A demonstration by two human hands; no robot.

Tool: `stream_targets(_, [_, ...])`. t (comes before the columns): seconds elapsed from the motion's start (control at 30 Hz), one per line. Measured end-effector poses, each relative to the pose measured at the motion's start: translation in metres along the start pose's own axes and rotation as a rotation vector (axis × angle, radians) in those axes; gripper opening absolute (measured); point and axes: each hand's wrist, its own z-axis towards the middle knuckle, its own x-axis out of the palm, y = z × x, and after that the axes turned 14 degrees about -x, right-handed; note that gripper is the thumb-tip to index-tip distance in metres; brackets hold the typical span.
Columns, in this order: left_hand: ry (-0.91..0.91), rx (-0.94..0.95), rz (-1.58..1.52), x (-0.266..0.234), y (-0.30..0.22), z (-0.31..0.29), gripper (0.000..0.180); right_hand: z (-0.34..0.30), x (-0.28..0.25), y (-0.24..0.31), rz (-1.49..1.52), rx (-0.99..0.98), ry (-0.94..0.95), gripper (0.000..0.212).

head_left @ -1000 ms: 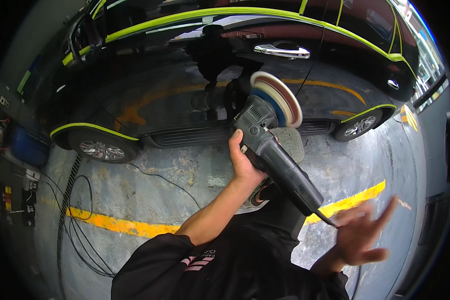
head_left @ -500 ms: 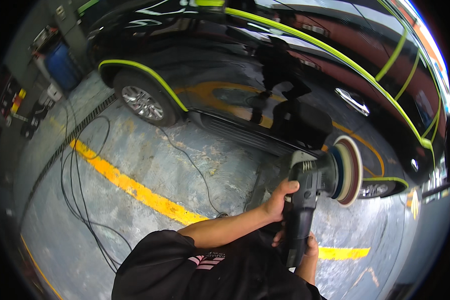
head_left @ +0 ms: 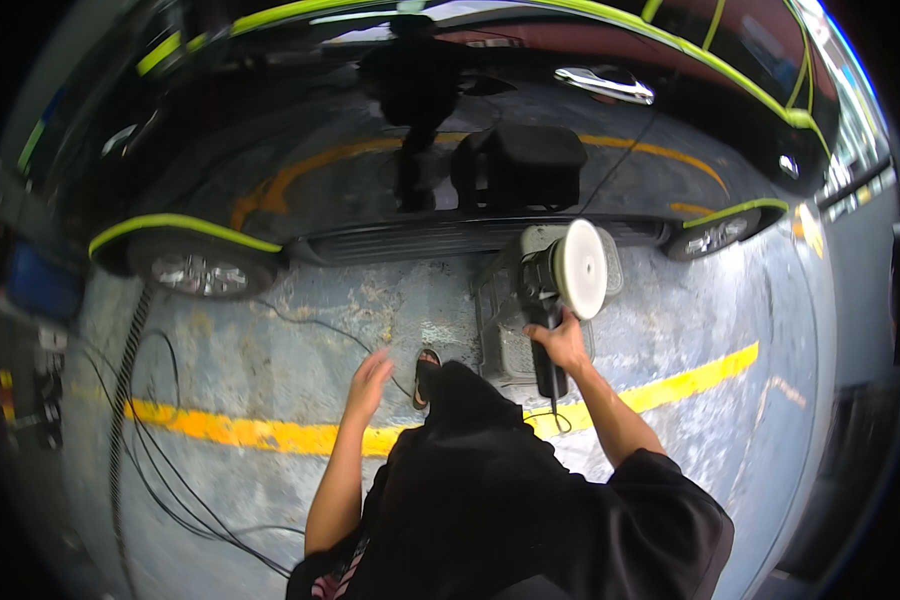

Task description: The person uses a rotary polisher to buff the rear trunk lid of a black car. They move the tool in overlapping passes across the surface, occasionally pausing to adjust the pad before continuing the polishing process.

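My right hand is wrapped round the black body of a car polisher. Its round whitish pad faces up and to the right. The polisher is over a grey plastic step stool; I cannot tell whether it rests on it. My left hand holds nothing, a little blurred, fingers stretched out above the floor. Ahead stands a glossy black car with lime-green masking tape along its window line and wheel arches.
Thin black cables lie in loops on the grey floor at left, near a drain grate. One cable runs near my sandalled foot. A yellow line crosses the floor. A blue drum stands far left.
My left hand has come off the polisher and moved left. The right hand now holds the polisher alone, over the stool. My view has turned to face the car's side.
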Motion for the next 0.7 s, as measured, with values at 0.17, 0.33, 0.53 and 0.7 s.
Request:
stream_targets(0.17, [-0.308, -0.443, 0.410, -0.137, 0.101, -0.057, 0.037, 0.090, -0.024, -0.105, -0.275, 0.280, -0.231, 0.083])
stream_targets(0.33, [-0.332, -0.717, 0.734, -0.228, 0.121, -0.099, 0.047, 0.145, -0.036, -0.163, -0.351, 0.359, -0.242, 0.083])
stream_targets(0.53, [-0.477, -0.573, 0.364, -0.198, 0.058, -0.079, 0.042, 0.170, -0.021, -0.196, -0.375, 0.394, -0.248, 0.084])
stream_targets(0.7, [-0.479, -0.627, 0.383, -0.168, 0.066, -0.083, 0.041, 0.174, -0.024, -0.205, -0.393, 0.435, -0.183, 0.087])
